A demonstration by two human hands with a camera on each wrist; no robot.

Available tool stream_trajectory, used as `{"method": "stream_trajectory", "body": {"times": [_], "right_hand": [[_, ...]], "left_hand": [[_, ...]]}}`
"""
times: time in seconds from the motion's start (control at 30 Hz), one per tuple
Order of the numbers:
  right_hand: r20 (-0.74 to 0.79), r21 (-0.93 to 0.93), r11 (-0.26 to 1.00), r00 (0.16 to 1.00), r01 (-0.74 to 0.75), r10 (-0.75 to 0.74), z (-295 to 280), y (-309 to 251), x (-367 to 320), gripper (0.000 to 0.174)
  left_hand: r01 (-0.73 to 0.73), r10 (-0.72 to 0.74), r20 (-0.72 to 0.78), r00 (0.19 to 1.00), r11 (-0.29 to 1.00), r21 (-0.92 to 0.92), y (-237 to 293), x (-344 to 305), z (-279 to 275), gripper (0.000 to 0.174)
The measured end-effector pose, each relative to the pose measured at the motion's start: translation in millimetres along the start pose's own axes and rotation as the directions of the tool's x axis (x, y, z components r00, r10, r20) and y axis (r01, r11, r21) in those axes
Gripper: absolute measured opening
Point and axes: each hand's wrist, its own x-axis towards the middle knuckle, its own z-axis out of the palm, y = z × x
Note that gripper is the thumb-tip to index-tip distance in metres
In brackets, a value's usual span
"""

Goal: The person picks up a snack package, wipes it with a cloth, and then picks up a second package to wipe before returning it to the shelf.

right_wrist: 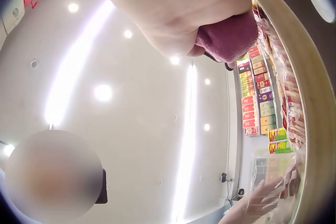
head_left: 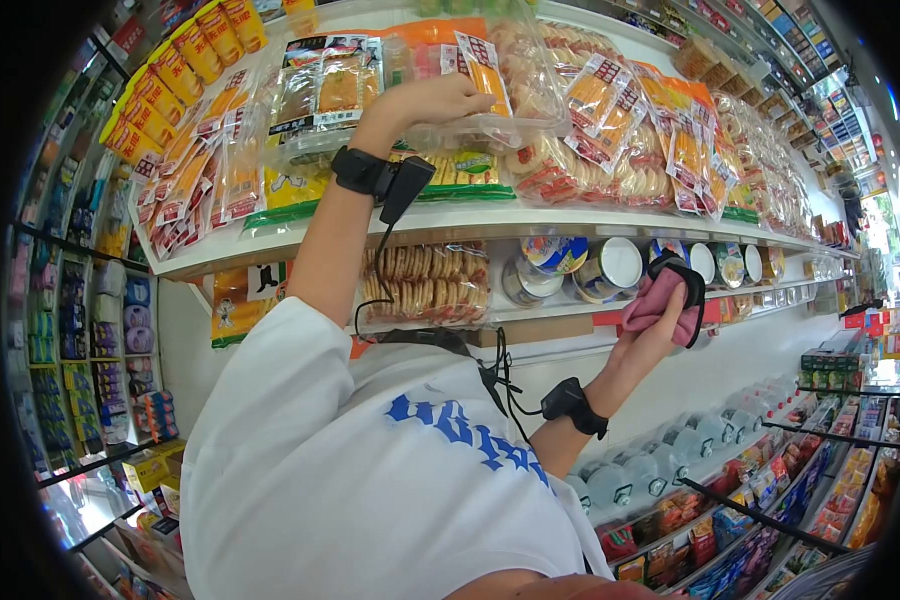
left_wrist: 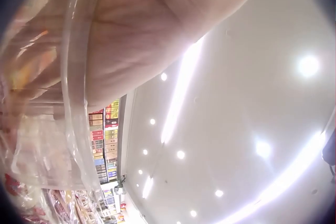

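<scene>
My left hand [head_left: 432, 103] reaches into a clear plastic box [head_left: 330, 138] on the shelf. Its curled fingers pinch the lower part of an orange snack packet [head_left: 485, 72] that leans up beside them. From the left wrist, the palm [left_wrist: 142, 29] lies against the box's clear rim [left_wrist: 76, 77], and the fingers show blurred through the plastic. Lower and to the right, my right hand [head_left: 642, 350] holds a pink cloth [head_left: 660, 308] with black edging in front of the shelf. In the right wrist view the cloth [right_wrist: 228, 37] is bunched beyond the palm.
Bagged snacks [head_left: 610, 110] crowd the upper shelf [head_left: 560, 222] around the box. Yellow packs [head_left: 175, 75] line its left end. Below stand round tins [head_left: 610, 268] and a bag of round biscuits [head_left: 425, 285]. Large water bottles [head_left: 660, 460] sit lower right.
</scene>
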Motion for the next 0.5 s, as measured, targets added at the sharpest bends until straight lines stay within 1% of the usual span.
{"method": "stream_trajectory", "body": {"times": [0.07,0.1,0.13,0.17,0.2,0.23,0.27,0.33,0.37,0.43,0.47,0.5], "right_hand": [[0.015,0.003,1.0,1.0,-0.007,0.007,0.2,-0.2,-1.1,0.038],[0.028,0.008,1.0,1.0,-0.009,0.009,-2.1,0.4,-0.7,0.037],[0.035,0.016,1.0,0.999,-0.009,0.008,-2.8,1.0,-0.3,0.037],[0.071,0.087,0.994,0.996,-0.063,0.057,-3.0,1.0,0.1,0.039],[0.107,0.154,0.981,0.989,-0.117,0.101,-2.7,-1.8,-1.5,0.042],[0.146,0.218,0.961,0.979,-0.172,0.142,-2.8,-5.0,-3.1,0.045],[0.215,0.249,0.946,0.964,-0.21,0.157,-1.4,-8.3,-5.7,0.047],[0.347,0.303,0.91,0.922,-0.283,0.171,1.6,-13.5,-11.9,0.053],[0.351,0.262,0.924,0.92,-0.278,0.177,-1.6,-9.2,-11.7,0.052],[0.345,0.264,0.924,0.922,-0.276,0.177,11.4,-15.7,-27.3,0.051],[0.348,0.257,0.925,0.919,-0.281,0.182,22.2,-20.9,-37.9,0.05],[0.41,0.305,0.896,0.894,-0.323,0.183,34.0,-27.6,-47.8,0.046]], "left_hand": [[-0.095,0.096,-0.099,0.99,0.995,0.011,-17.1,10.3,3.4,0.047],[-0.098,0.089,-0.254,0.963,0.995,-0.023,-16.0,5.4,1.9,0.042],[-0.113,0.083,-0.398,0.913,0.992,-0.053,-14.4,0.3,1.2,0.037],[-0.139,0.076,-0.53,0.845,0.987,-0.079,-11.9,-3.2,0.7,0.033],[-0.179,0.142,-0.693,0.707,0.984,0.019,-6.1,-8.2,-0.4,0.029],[-0.201,0.211,-0.818,0.535,0.972,0.119,2.3,-15.4,-2.6,0.026],[-0.205,0.278,-0.9,0.336,0.954,0.218,12.6,-22.0,-4.2,0.023],[-0.344,0.207,-0.925,0.32,0.935,0.09,43.3,-42.2,-6.7,0.024],[-0.413,0.172,-0.932,0.32,0.91,0.026,60.0,-54.1,-7.5,0.026],[-0.534,0.061,-0.885,0.461,0.816,-0.222,105.4,-79.2,3.8,0.032],[-0.564,0.008,-0.846,0.533,0.749,-0.348,124.7,-88.2,15.8,0.035],[-0.579,0.034,-0.784,0.619,0.694,-0.428,135.1,-90.5,34.6,0.036]]}}
